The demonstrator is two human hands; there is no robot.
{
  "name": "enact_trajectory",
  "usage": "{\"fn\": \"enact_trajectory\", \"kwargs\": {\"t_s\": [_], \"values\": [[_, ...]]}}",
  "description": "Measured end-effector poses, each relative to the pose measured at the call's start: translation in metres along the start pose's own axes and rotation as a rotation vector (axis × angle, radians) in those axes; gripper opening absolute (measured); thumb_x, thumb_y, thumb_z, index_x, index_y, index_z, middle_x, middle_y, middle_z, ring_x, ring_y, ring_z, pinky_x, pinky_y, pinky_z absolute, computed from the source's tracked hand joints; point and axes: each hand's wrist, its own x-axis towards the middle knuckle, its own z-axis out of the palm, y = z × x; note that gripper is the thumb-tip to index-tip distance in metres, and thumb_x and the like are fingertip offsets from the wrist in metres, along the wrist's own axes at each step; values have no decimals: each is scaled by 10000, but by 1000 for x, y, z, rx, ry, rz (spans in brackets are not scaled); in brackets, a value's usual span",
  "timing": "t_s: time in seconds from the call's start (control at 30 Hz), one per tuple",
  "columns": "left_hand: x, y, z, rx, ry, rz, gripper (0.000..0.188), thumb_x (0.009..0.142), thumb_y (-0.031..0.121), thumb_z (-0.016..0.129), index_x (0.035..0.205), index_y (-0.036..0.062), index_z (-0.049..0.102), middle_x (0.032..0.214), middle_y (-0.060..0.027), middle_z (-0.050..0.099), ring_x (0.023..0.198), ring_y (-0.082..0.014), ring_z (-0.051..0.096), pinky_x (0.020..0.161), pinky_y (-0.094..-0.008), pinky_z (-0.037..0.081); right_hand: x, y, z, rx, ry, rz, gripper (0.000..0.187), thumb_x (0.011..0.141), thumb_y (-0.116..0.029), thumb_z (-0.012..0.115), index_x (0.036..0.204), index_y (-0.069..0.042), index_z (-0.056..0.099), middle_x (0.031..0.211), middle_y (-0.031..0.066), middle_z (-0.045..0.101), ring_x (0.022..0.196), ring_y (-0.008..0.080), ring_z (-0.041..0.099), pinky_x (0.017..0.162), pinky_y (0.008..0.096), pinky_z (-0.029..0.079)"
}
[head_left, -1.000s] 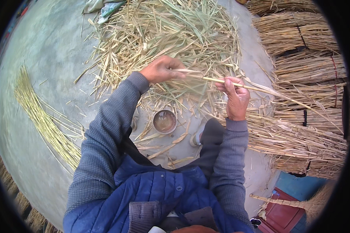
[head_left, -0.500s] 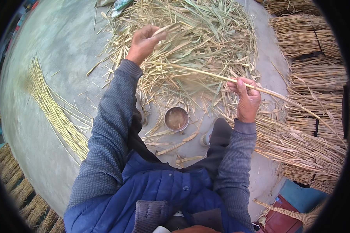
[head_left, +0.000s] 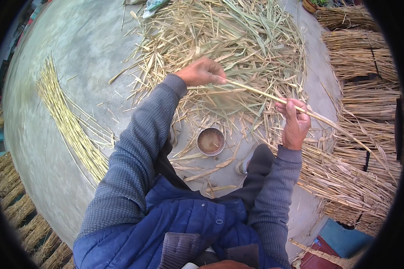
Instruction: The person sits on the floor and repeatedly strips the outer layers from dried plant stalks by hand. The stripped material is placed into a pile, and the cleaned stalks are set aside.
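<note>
The leaf pile (head_left: pixel 242 49), far, could swallow the stalk (head_left: pixel 258 92), I judge, if the fingers slacken. I count one pile, one loose bundle (head_left: pixel 345 177) right, one bunch (head_left: pixel 74 127) left, one bowl (head_left: pixel 211 153) near, one stalk over the pile's near part, left hand (head_left: pixel 203 72) pinching its left end, right hand (head_left: pixel 296 125) gripping midway.

The left hand (head_left: pixel 205 71) hides part of the pale stalk (head_left: pixel 255 91).

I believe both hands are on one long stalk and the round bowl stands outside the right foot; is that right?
Not quite: the head view shows the round bowl between the feet; the left hand and right hand are on the stalk.
</note>
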Motion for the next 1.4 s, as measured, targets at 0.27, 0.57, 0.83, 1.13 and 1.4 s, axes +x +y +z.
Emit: {"fn": "enact_trajectory", "kwargs": {"t_s": [0.27, 0.57, 0.83, 1.13, 1.4], "values": [[-6, -3, 10, -328, 124, -122, 168, 837, 109, 806, 934, 0, 723, 862, -56, 740, 807, -115, 691, 767, -252, 553, -6, -10, -1, -56, -70, -128, 172, 974, -113, 643, 1030, 46, 610, 1032, 199, 700, 890, 246, 723, 825, 338, 601], [-27, -34, -42, -547, 638, -37, 179, 896, 234, 755, 944, 72, 696, 857, -23, 720, 823, -102, 631, 821, -265, 478, -12, -10, -5, -20, -96, -74, 154, 976, -103, 635, 1029, 40, 612, 1024, 195, 703, 856, 238, 724, 796, 325, 601], [-53, -52, -68, 1011, 712, 42, 178, 797, 77, 603, 946, 75, 702, 915, -127, 705, 904, -318, 619, 794, -432, 467, -1, -2, 12, -43, 61, -31, 257, 975, -193, 666, 1083, 31, 603, 957, 176, 720, 797, 213, 723, 735, 304, 598], [-48, -59, -44, 867, 293, 105, 326, 808, 342, 763, 993, 77, 719, 929, -89, 707, 978, -296, 618, 847, -423, 477, 6, 2, 20, -78, 121, -25, 283, 984, -233, 659, 1059, 34, 600, 883, 151, 706, 759, 193, 716, 701, 276, 590], [-57, -87, -51, 1268, 528, -102, 53, 708, 77, 669, 743, 116, 662, 734, -40, 660, 893, -269, 622, 787, -422, 449, 11, 11, 17, -36, 142, 30, 280, 982, -245, 664, 1045, 20, 598, 879, 139, 708, 750, 175, 714, 681, 257, 585]]}}
